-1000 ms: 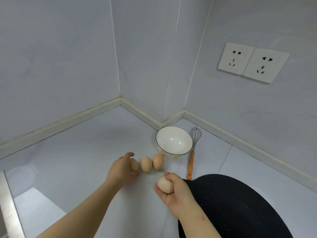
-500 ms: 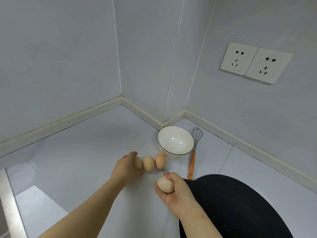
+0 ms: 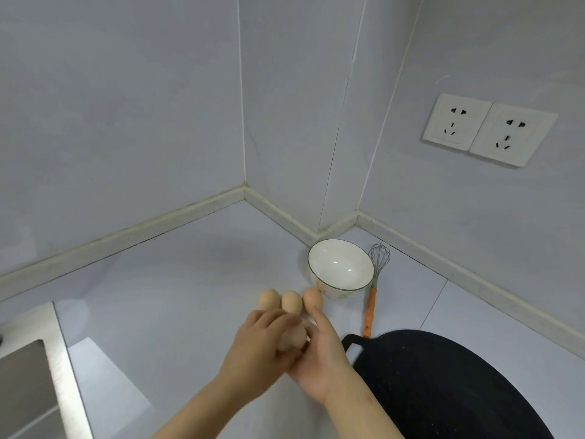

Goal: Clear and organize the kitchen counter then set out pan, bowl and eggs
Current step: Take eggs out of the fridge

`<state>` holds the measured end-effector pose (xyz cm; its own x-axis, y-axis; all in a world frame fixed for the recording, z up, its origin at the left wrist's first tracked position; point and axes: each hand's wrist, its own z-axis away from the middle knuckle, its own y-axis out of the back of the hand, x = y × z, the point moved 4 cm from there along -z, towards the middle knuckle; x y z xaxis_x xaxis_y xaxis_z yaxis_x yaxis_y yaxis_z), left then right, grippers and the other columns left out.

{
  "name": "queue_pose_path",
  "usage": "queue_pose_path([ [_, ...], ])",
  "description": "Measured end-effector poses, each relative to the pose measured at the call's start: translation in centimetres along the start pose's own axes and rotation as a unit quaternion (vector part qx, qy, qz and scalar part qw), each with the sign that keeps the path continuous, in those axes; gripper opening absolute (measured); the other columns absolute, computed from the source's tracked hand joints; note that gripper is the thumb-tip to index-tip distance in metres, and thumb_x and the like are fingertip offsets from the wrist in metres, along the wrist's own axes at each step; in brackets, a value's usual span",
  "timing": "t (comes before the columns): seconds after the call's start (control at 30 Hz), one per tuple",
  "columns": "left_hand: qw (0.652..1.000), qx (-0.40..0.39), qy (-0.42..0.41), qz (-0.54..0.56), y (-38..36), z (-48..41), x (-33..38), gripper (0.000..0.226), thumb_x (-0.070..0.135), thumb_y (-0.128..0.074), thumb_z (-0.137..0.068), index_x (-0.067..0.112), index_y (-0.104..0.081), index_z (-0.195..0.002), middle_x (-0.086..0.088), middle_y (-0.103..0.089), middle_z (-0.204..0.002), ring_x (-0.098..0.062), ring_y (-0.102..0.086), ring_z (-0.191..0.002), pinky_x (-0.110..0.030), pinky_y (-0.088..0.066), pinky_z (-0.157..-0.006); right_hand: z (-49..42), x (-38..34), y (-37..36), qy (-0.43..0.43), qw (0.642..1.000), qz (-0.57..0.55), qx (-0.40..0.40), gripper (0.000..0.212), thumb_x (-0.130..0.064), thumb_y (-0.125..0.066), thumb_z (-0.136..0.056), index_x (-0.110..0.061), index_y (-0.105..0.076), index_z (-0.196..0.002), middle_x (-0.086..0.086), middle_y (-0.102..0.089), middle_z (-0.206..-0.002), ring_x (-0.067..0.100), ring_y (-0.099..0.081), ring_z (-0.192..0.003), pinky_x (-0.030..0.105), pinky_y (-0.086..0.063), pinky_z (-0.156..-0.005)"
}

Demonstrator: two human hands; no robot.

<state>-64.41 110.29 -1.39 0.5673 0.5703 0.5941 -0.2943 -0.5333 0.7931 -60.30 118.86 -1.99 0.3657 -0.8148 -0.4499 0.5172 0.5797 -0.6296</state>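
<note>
Three brown eggs lie in a row on the white counter: the left egg [image 3: 269, 298], the middle egg [image 3: 291, 301] and the right egg [image 3: 312, 298], just left of a white bowl [image 3: 340, 271]. A fourth egg [image 3: 292, 339] sits between my two hands, just in front of that row. My left hand [image 3: 259, 346] curls round its left side and my right hand [image 3: 319, 353] cups its right side. A black pan [image 3: 443, 384] lies at the lower right, close beside my right forearm.
A wire whisk with an orange handle [image 3: 371, 307] lies between the bowl and the pan. A steel sink edge [image 3: 47, 375] is at the lower left. Two wall sockets [image 3: 489, 129] sit on the right wall. Walls close the corner behind the bowl.
My left hand left the row of eggs and came back to the egg in my right hand. Both hands now hold that egg together. The camera tilted slightly.
</note>
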Motion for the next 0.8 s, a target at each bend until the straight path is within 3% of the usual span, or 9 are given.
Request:
queue_pose_path([
  [0.07,1.000,0.004,-0.003,-0.006,0.3,0.3,-0.7,0.064,0.054,-0.035,-0.070,0.032,-0.050,-0.129,0.023,-0.047,-0.130,-0.012,-0.039,-0.113,-0.007,-0.032,-0.083,-0.2,0.4,-0.4,0.002,1.000,0.006,-0.003,0.049,-0.045,-0.041,-0.096,-0.005,-0.062,-0.115,0.020,-0.062,-0.119,0.031,-0.064,-0.103,0.035,-0.055,-0.073],
  [0.13,1.000,-0.012,0.006,-0.014,0.8,0.2,-1.2,0.046,0.035,-0.050,-0.085,0.030,-0.047,-0.130,0.021,-0.048,-0.128,-0.013,-0.042,-0.112,-0.015,-0.037,-0.086,-0.1,0.7,-0.9,0.005,1.000,0.017,-0.006,0.044,-0.044,-0.042,-0.096,-0.008,-0.062,-0.114,0.020,-0.061,-0.117,0.029,-0.064,-0.096,0.035,-0.055,-0.070],
  [0.23,0.992,0.039,0.090,0.081,2.4,-0.4,-2.4,0.033,0.023,-0.056,-0.090,0.021,-0.050,-0.123,0.011,-0.056,-0.108,-0.012,-0.052,-0.100,-0.017,-0.040,-0.076,-0.4,0.6,-1.3,0.009,0.999,0.047,-0.004,0.037,-0.040,-0.039,-0.098,-0.013,-0.061,-0.109,0.019,-0.063,-0.109,0.030,-0.063,-0.095,0.039,-0.051,-0.079],
  [0.33,0.968,0.097,0.202,0.113,3.3,-1.4,-4.7,0.039,0.025,-0.057,-0.090,0.015,-0.048,-0.126,-0.003,-0.057,-0.115,-0.017,-0.054,-0.100,-0.022,-0.037,-0.079,-0.9,0.3,-0.6,0.017,0.997,0.068,0.039,0.025,-0.033,-0.044,-0.098,-0.013,-0.058,-0.104,0.016,-0.061,-0.106,0.030,-0.061,-0.092,0.037,-0.050,-0.073],
  [0.47,0.956,0.043,0.287,0.045,2.2,-2.5,-7.5,0.044,0.031,-0.051,-0.091,0.014,-0.043,-0.131,-0.013,-0.053,-0.125,-0.029,-0.051,-0.112,-0.030,-0.041,-0.087,-1.3,-0.1,1.6,0.012,0.992,0.046,0.118,0.017,-0.019,-0.047,-0.094,-0.007,-0.056,-0.102,0.013,-0.062,-0.094,0.025,-0.059,-0.076,0.032,-0.048,-0.066],
  [0.63,0.949,-0.003,0.315,-0.007,1.5,-3.3,-8.6,0.044,0.029,-0.047,-0.092,0.015,-0.039,-0.133,-0.012,-0.047,-0.126,-0.032,-0.044,-0.116,-0.032,-0.040,-0.090,-1.4,-0.5,2.9,0.002,0.988,-0.006,0.154,0.011,-0.014,-0.048,-0.091,-0.006,-0.055,-0.087,0.011,-0.060,-0.084,0.023,-0.055,-0.069,0.030,-0.045,-0.062],
  [0.8,0.947,0.010,0.321,-0.008,1.4,-4.1,-8.7,0.044,0.029,-0.049,-0.091,0.015,-0.041,-0.131,-0.012,-0.049,-0.124,-0.032,-0.044,-0.115,-0.032,-0.039,-0.088,-1.5,-0.5,3.3,-0.005,0.986,-0.022,0.166,0.013,-0.014,-0.048,-0.092,-0.006,-0.056,-0.084,0.010,-0.060,-0.083,0.022,-0.055,-0.068,0.029,-0.045,-0.062],
])
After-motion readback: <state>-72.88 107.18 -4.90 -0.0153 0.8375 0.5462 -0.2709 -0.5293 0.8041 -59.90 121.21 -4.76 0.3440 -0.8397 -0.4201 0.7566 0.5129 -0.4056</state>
